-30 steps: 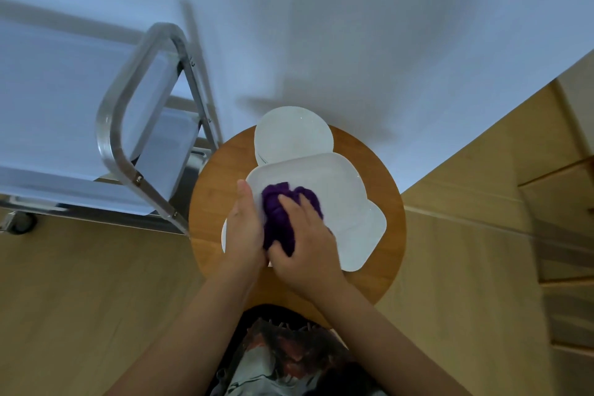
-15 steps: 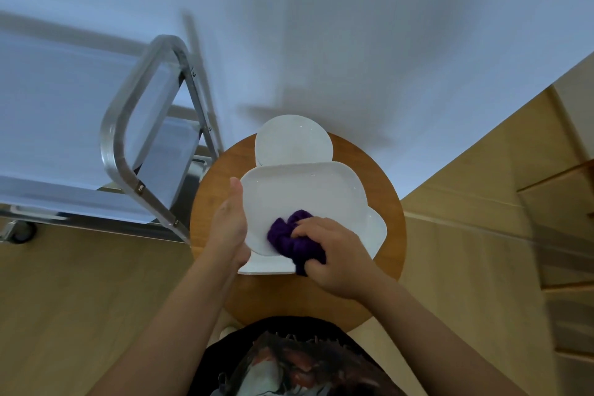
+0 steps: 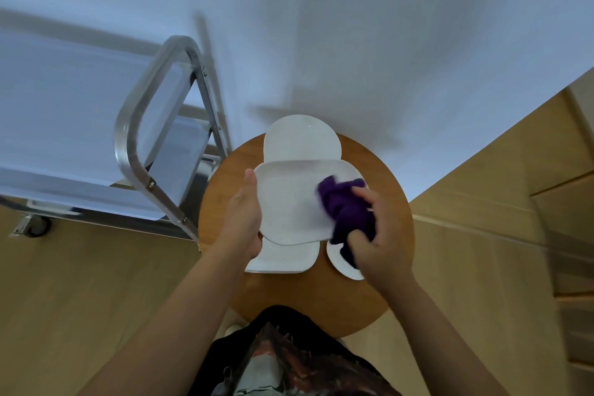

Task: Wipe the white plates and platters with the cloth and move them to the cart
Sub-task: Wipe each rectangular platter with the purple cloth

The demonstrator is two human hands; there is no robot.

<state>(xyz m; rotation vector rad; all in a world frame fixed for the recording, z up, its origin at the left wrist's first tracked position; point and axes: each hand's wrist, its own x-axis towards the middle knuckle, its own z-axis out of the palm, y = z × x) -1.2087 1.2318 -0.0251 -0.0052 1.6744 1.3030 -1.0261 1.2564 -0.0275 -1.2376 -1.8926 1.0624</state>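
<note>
My left hand (image 3: pixel 241 219) holds the left edge of a white square platter (image 3: pixel 291 202), lifted above the round wooden table (image 3: pixel 395 235). My right hand (image 3: pixel 374 241) grips a bunched purple cloth (image 3: pixel 345 209) pressed against the platter's right side. Under the platter lies a second white square platter (image 3: pixel 283 257). A round white plate (image 3: pixel 302 138) sits at the table's far edge. Another white plate (image 3: pixel 344 262) shows partly below the cloth at the right.
A steel cart (image 3: pixel 138 151) with pale shelves stands to the left of the table, its handle frame close to the table's edge. A white wall rises behind. Wooden floor surrounds the table, and wooden steps (image 3: pixel 565 235) lie at the right.
My right hand has swept the cloth from the platter's near left, along its near edge, to its right side. The left hand keeps its hold on the left edge.
</note>
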